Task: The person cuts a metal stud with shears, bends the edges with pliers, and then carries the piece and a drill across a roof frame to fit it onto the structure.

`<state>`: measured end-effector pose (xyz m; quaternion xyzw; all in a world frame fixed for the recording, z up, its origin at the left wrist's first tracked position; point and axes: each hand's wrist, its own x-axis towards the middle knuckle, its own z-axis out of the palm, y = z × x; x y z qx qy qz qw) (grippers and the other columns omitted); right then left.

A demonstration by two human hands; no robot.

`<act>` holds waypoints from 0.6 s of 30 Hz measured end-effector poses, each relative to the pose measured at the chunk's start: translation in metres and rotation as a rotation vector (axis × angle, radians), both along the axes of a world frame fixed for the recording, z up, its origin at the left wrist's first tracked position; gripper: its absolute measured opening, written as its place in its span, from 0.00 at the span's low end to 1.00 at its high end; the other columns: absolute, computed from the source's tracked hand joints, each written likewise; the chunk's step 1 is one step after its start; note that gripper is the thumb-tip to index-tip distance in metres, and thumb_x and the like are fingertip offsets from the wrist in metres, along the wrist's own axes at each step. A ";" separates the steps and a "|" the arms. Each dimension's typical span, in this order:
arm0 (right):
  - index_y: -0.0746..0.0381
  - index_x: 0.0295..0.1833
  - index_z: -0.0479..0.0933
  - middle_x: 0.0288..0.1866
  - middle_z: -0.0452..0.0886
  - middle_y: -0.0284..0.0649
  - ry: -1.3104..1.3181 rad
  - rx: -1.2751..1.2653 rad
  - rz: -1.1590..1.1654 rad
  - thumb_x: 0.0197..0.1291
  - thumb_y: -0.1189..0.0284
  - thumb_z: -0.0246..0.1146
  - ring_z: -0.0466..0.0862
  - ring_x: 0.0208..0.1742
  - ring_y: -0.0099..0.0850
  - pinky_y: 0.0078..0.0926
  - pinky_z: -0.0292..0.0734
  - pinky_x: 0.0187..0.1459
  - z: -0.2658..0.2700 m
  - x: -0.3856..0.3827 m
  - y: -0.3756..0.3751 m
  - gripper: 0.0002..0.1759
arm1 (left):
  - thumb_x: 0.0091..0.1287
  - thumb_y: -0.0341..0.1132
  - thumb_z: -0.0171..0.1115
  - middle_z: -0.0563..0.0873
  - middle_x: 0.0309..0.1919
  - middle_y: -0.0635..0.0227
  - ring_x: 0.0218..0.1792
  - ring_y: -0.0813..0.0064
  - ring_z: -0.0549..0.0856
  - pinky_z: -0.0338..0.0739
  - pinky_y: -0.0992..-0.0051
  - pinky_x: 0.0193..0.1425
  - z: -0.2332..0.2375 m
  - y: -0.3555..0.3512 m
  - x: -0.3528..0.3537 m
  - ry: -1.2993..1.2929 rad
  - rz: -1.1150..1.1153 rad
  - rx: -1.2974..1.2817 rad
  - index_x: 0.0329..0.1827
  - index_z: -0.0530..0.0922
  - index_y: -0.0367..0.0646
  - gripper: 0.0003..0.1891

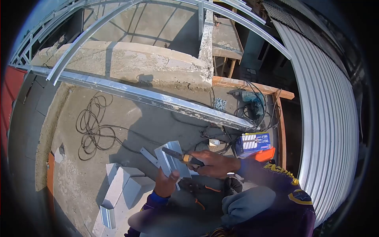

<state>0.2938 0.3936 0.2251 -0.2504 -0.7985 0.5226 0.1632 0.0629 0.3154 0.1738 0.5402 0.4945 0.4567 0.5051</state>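
Note:
My left hand point(166, 183) grips a short silvery metal channel piece point(172, 161), thumb on its face and fingers hidden beneath. From the right, my right hand point(215, 164) is closed around a hand tool with a black-and-yellow handle point(188, 158). The tool's narrow dark end lies across the upper part of the channel. A flat metal strip point(150, 157) shows just left of the piece. Below my right hand, a tool with orange handles point(213, 189) lies on the floor in shadow.
A long metal beam point(158, 98) crosses the concrete floor. Near its right end are a teal power drill point(252, 102), a pile of screws point(220, 104) and a blue-white box point(253, 144). Coiled black cable point(92, 126) lies left; pale blocks point(122, 185) stand lower left. Corrugated roofing point(325, 106) borders the right.

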 end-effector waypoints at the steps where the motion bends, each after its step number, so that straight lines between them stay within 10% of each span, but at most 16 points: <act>1: 0.71 0.53 0.70 0.40 0.79 0.57 -0.055 -0.178 0.051 0.58 0.72 0.59 0.82 0.44 0.51 0.46 0.75 0.46 0.004 0.002 0.002 0.20 | 0.66 0.67 0.62 0.82 0.46 0.63 0.46 0.72 0.81 0.77 0.69 0.50 -0.002 -0.001 0.000 0.001 0.000 -0.004 0.59 0.72 0.32 0.41; 8: 0.71 0.63 0.68 0.41 0.78 0.55 -0.040 -0.034 -0.008 0.58 0.72 0.59 0.82 0.41 0.37 0.38 0.76 0.43 -0.014 0.006 -0.007 0.27 | 0.64 0.69 0.63 0.83 0.45 0.64 0.44 0.74 0.82 0.77 0.71 0.48 0.001 0.008 0.003 -0.100 -0.029 0.000 0.58 0.72 0.33 0.42; 18: 0.69 0.69 0.63 0.71 0.70 0.63 0.611 -1.155 0.168 0.48 0.89 0.48 0.78 0.67 0.55 0.55 0.77 0.64 0.000 0.011 -0.016 0.37 | 0.62 0.66 0.68 0.83 0.46 0.66 0.47 0.76 0.82 0.77 0.72 0.52 0.014 0.004 0.001 -0.180 0.119 0.042 0.60 0.72 0.34 0.42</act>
